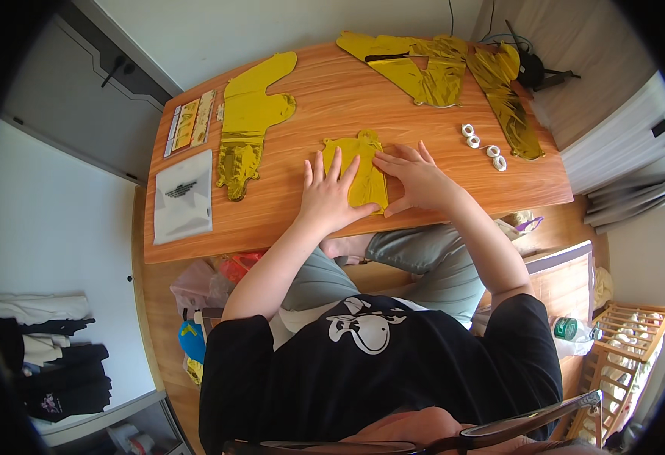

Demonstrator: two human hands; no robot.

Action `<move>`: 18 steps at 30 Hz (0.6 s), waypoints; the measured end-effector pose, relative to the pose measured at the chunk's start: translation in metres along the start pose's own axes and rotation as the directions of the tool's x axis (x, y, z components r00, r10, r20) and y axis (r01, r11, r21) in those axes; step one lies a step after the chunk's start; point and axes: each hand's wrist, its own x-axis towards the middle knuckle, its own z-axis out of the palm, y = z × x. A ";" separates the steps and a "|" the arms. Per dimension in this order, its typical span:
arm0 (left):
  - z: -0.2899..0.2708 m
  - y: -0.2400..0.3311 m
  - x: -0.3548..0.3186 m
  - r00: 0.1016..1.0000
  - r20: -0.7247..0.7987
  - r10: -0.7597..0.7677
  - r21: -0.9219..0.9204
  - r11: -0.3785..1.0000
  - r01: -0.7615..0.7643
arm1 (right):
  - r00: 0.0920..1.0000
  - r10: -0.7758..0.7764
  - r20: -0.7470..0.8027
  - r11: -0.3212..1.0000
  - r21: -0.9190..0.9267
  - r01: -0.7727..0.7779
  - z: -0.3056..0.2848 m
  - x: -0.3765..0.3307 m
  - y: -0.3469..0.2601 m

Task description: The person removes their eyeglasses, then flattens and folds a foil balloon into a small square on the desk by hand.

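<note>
A small flat gold foil balloon (361, 161) lies near the front edge of the wooden table (332, 98). My left hand (328, 196) rests flat on its left half, fingers spread. My right hand (416, 177) presses flat on its right side, fingers pointing left. Both palms cover part of the foil; only its top and a middle strip show. Neither hand grips anything.
A larger gold foil balloon (249, 121) lies to the left, more crumpled gold foil (431, 68) and a strip (508, 106) at the back right. Several small white rings (484, 144) sit right of my hands. A clear plastic bag (184, 196) and a printed card (190, 121) lie far left.
</note>
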 end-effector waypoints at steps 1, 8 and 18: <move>0.001 0.000 0.000 1.000 0.003 -0.001 0.000 1.000 0.001 | 1.000 0.001 0.023 1.000 0.002 -0.001 -0.001 0.000 0.000; -0.007 0.005 0.002 0.999 0.046 -0.017 -0.001 1.000 0.017 | 0.991 0.008 0.133 1.000 -0.007 -0.007 -0.005 -0.001 0.005; -0.014 0.022 -0.034 0.940 -0.128 0.317 0.073 0.948 -0.309 | 0.998 -0.027 0.050 1.000 0.001 0.027 0.002 -0.007 0.003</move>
